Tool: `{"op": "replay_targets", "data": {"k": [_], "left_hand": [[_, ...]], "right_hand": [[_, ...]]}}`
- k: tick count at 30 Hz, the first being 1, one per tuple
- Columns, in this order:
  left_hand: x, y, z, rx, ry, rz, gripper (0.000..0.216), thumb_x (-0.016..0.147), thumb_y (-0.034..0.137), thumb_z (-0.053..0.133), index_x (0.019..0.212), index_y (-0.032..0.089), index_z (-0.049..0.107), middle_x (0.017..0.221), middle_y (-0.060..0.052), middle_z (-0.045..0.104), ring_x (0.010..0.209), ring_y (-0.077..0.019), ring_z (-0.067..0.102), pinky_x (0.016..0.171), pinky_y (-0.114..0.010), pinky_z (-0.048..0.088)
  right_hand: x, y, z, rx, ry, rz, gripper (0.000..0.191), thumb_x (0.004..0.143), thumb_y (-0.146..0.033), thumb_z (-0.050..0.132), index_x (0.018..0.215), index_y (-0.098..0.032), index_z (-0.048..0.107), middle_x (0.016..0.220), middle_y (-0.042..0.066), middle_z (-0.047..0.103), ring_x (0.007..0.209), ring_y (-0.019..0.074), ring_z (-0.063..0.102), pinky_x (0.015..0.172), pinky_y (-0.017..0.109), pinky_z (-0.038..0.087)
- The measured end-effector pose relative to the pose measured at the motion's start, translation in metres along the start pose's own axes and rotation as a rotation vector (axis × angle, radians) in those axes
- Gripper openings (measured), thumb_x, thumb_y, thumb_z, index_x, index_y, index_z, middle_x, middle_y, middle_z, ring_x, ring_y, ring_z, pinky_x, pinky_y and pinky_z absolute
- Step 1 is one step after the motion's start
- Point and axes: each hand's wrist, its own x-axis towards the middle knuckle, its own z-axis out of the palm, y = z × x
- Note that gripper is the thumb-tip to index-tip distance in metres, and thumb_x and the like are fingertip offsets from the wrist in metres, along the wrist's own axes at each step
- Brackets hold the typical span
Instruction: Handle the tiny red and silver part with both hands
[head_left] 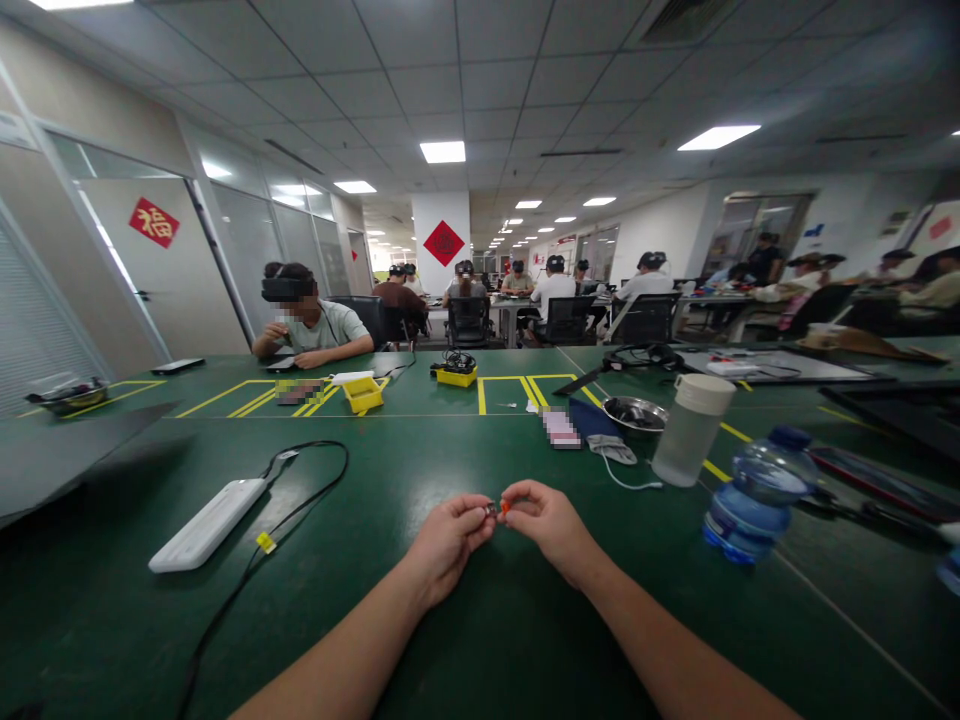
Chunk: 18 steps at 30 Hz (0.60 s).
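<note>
Above the green table [420,455], my two hands meet at the fingertips near the middle of the view. My left hand [450,545] is closed in a pinch on a small dark metallic piece [491,508]. Pinched between the thumb and forefinger of my right hand [551,530] is a small orange piece [505,507]. The two pieces are very close together; whether they touch I cannot tell. Both are too small and too covered by fingers for me to name their kind.
A white power bank [210,525] with a black cable [337,480] lies to the left. Right of my hands stand a frosted bottle [691,430], a blue water bottle [757,495] and a metal bowl [636,412]. Yellow trays [364,394] sit farther back. A person [319,325] sits across the table.
</note>
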Motion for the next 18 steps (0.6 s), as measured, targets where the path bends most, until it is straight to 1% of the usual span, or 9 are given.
{"op": "replay_targets", "data": {"k": [3, 6, 9, 14, 18], "left_hand": [[0.0006, -0.0005, -0.0006, 0.017, -0.024, 0.006, 0.009, 0.078, 0.005, 0.061, 0.087, 0.009, 0.062, 0.083, -0.01, 0.066, 0.069, -0.0099, 0.063, 0.07, -0.019, 0.053], [0.0005, -0.0006, -0.0009, 0.028, -0.021, 0.007, 0.01, 0.078, 0.004, 0.06, 0.087, 0.009, 0.061, 0.08, -0.009, 0.066, 0.066, -0.0093, 0.062, 0.068, -0.019, 0.053], [0.0003, -0.0008, -0.0013, 0.032, -0.021, -0.004, 0.013, 0.077, 0.002, 0.06, 0.087, 0.01, 0.06, 0.079, -0.009, 0.066, 0.066, -0.0095, 0.062, 0.067, -0.019, 0.052], [0.0003, -0.001, -0.0012, 0.05, -0.037, -0.016, 0.012, 0.075, 0.004, 0.063, 0.086, 0.009, 0.062, 0.082, -0.01, 0.066, 0.068, -0.0094, 0.062, 0.068, -0.017, 0.052], [0.0006, -0.001, -0.0009, 0.036, -0.017, -0.031, 0.011, 0.075, 0.004, 0.063, 0.085, 0.008, 0.062, 0.081, -0.009, 0.065, 0.069, -0.0093, 0.062, 0.069, -0.018, 0.052]], "right_hand": [[0.002, 0.0036, -0.001, -0.069, -0.023, -0.019, 0.025, 0.069, -0.023, 0.068, 0.092, -0.016, 0.06, 0.085, 0.004, 0.069, 0.075, 0.0181, 0.067, 0.072, 0.03, 0.051], [0.0037, 0.0065, -0.0013, -0.105, -0.025, -0.032, 0.026, 0.069, -0.023, 0.067, 0.094, -0.016, 0.059, 0.087, 0.005, 0.068, 0.075, 0.0182, 0.068, 0.071, 0.03, 0.051], [0.0033, 0.0051, -0.0011, -0.092, -0.018, -0.03, 0.026, 0.068, -0.023, 0.068, 0.092, -0.016, 0.059, 0.086, 0.004, 0.068, 0.075, 0.0182, 0.068, 0.072, 0.031, 0.051], [0.0006, -0.0016, 0.0005, -0.094, -0.031, -0.058, 0.018, 0.069, -0.024, 0.068, 0.083, -0.016, 0.061, 0.081, 0.003, 0.068, 0.075, 0.018, 0.067, 0.073, 0.031, 0.051], [0.0004, -0.0018, 0.0016, -0.074, -0.038, -0.057, 0.018, 0.069, -0.024, 0.068, 0.083, -0.016, 0.062, 0.08, 0.003, 0.068, 0.074, 0.0176, 0.066, 0.073, 0.031, 0.051]]}}
